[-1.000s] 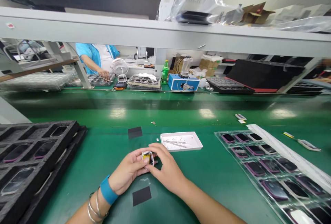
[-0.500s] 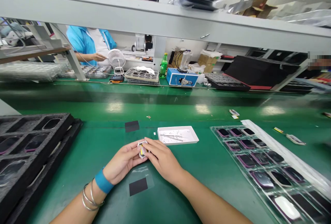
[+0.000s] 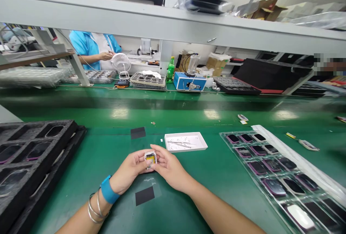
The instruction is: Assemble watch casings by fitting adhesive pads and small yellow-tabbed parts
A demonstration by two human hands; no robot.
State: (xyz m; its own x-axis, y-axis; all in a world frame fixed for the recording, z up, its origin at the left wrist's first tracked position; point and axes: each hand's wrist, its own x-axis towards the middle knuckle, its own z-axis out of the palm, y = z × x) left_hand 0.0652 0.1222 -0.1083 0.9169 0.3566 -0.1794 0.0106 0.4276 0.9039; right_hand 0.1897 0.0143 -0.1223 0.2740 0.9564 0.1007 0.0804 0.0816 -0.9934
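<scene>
Between my hands is an opened smartwatch case (image 3: 150, 157), pale-rimmed, with yellow and dark parts showing inside. My left hand (image 3: 132, 167) grips its left side, the thumb lying across the front. From the right, my right hand (image 3: 170, 167) holds the other side, its thumb at the lower edge and fingers behind. Just beyond them lies a shallow white tray (image 3: 201, 145) with tweezers (image 3: 180, 143) and tiny dark bits in it. A black rectangle on clear film (image 3: 145, 196) lies on the bench below my hands, and a second black rectangle (image 3: 137, 133) lies above them.
At right, a clear blister tray (image 3: 266, 187) holds several watch parts. Black foam trays (image 3: 78, 133) are stacked at left. Loose watch parts (image 3: 308, 145) lie far right. Across the bench stand a fan (image 3: 120, 62), a green bottle (image 3: 170, 70) and a person in blue (image 3: 83, 45).
My right fingers have moved off the front of the watch case to its side, uncovering the yellow interior. The case now faces me more. Across the bench, the person's hands have come together.
</scene>
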